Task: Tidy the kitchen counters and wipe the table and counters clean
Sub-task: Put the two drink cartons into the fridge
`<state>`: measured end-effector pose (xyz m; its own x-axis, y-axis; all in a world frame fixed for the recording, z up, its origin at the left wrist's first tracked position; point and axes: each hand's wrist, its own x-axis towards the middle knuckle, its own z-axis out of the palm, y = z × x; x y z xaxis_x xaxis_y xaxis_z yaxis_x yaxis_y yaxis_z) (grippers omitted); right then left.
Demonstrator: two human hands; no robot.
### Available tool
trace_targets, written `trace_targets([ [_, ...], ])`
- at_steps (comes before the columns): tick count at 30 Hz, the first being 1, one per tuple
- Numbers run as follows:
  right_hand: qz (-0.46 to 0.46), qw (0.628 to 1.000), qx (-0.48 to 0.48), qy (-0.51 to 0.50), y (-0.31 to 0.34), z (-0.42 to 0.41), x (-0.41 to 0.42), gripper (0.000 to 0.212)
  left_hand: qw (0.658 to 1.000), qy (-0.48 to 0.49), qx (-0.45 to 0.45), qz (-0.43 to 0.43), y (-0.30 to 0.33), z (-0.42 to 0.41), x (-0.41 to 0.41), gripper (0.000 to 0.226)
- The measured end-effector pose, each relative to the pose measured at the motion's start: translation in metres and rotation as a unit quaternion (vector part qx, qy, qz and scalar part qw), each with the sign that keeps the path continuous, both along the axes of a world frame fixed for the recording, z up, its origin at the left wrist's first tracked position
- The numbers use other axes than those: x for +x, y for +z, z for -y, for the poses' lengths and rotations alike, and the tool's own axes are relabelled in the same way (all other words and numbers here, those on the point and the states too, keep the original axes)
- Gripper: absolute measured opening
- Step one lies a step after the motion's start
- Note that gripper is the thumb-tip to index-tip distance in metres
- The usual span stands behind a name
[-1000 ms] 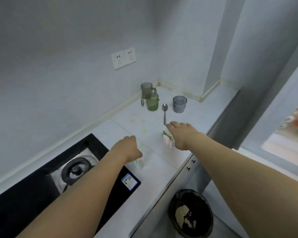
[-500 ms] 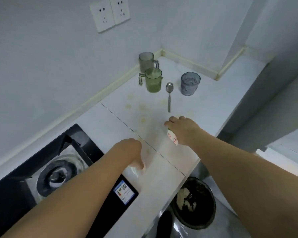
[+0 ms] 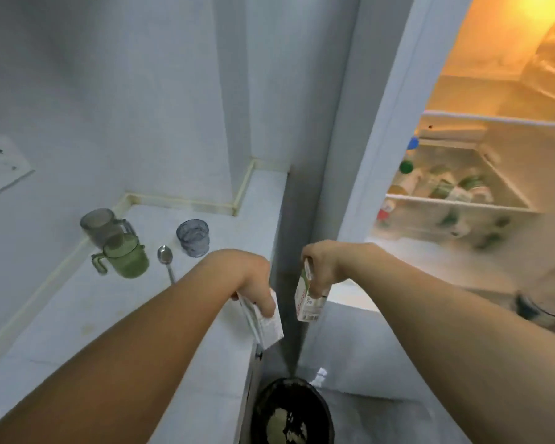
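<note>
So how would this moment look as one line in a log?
left hand: grips white carton | right hand: grips green carton | below: black bin | fridge: open

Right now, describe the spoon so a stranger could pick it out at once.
Start at the white counter left of the open fridge, where three cups cluster near the back wall. The spoon lies flat between the green mug and the blue-grey tumbler. It is the only metal thing there.

Two cartons [image 3: 266, 325] [image 3: 308, 294] — three cups [image 3: 101, 225] [image 3: 127, 256] [image 3: 193, 237] — one spoon [image 3: 165, 256]
</note>
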<state>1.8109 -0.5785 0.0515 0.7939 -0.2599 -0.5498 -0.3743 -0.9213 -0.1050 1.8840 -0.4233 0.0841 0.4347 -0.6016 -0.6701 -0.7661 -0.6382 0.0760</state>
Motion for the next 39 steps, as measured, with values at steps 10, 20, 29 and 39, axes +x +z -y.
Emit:
trace_targets([
  [10, 0.08, 0.964, -0.036, -0.25, 0.117, 0.17, -0.106, 0.067, 0.969, -0.18, -0.155, 0.062, 0.083, 0.189, -0.074, 0.068],
  [20, 0.307, 0.883, -0.205, -0.291, 0.137, 0.279, -0.143, 0.046, 0.901, -0.121, -0.414, 0.056, 0.1, 0.339, -0.087, 0.055],
  [29, 0.235, 0.894, -0.153, -0.35, 0.073, 0.385, -0.104, 0.051, 0.889, -0.094, -0.447, 0.038, 0.038, 0.456, -0.06, 0.073],
  [39, 0.22, 0.908, -0.137, -0.33, 0.049, 0.404, -0.088, 0.067, 0.904, -0.143, -0.404, 0.008, -0.002, 0.492, -0.038, 0.075],
])
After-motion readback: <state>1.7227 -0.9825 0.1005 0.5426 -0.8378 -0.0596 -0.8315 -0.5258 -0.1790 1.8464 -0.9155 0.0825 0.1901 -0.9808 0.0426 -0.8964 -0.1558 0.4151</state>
